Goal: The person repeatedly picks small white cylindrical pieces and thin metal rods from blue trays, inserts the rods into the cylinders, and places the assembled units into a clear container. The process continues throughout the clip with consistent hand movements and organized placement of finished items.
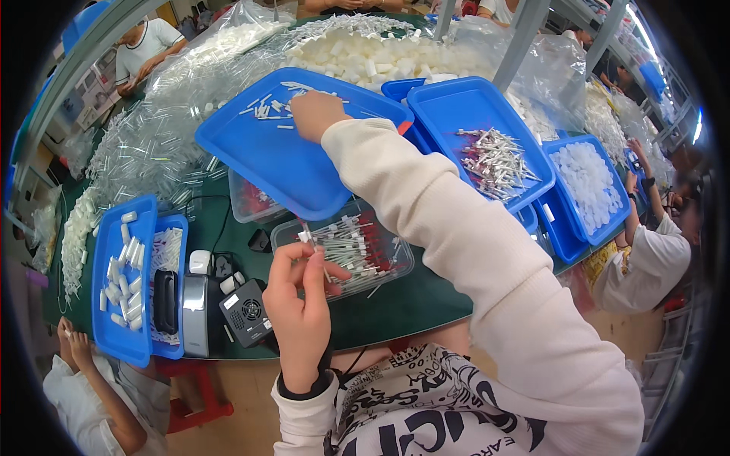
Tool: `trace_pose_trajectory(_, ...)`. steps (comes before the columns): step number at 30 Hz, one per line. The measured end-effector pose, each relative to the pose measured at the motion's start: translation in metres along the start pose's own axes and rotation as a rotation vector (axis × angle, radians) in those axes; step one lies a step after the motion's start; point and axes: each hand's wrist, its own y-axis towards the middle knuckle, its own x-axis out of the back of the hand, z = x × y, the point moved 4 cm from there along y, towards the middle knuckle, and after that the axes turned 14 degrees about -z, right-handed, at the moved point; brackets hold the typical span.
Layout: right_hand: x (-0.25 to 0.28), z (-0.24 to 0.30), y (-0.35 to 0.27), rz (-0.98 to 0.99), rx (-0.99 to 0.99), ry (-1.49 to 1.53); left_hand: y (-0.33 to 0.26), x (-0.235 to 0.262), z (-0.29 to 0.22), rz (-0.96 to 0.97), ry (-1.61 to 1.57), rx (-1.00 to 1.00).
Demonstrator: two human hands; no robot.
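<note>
In front of my body, my left hand (299, 304) is closed in a pinch on a thin stick (309, 237) with a small white piece near its upper end. Below and beyond it is a clear plastic box (407, 267) of similar white-and-red sticks. My right hand (318, 116) reaches across into a large blue tray (304, 186), over small white tubes (266, 108) scattered at its far end. The fingers of that hand point down and are hidden behind its back, so their grip does not show.
At right, another blue tray (456, 114) bears a pile of sticks (498, 163); a further tray holds translucent pieces (585, 182). Left are white cylinders (125, 281) in a tray and a black device (247, 313). Clear tubes (152, 152) heap at far left. Other people sit around.
</note>
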Motion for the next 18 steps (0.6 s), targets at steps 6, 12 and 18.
trace_pose_trajectory(6, 0.022, -0.026, -0.029, 0.052, 0.021, -0.054, -0.007, 0.000, 0.003, 0.092, -0.309, 0.057)
trace_pose_trajectory(12, 0.088, -0.030, -0.061, -0.164, 0.143, 0.169, -0.018, -0.004, -0.009, 0.160, -0.446, 0.225)
trace_pose_trajectory(18, 0.168, -0.014, -0.169, -0.300, 0.006, 0.783, -0.022, -0.003, -0.019, 0.228, -0.416, 0.202)
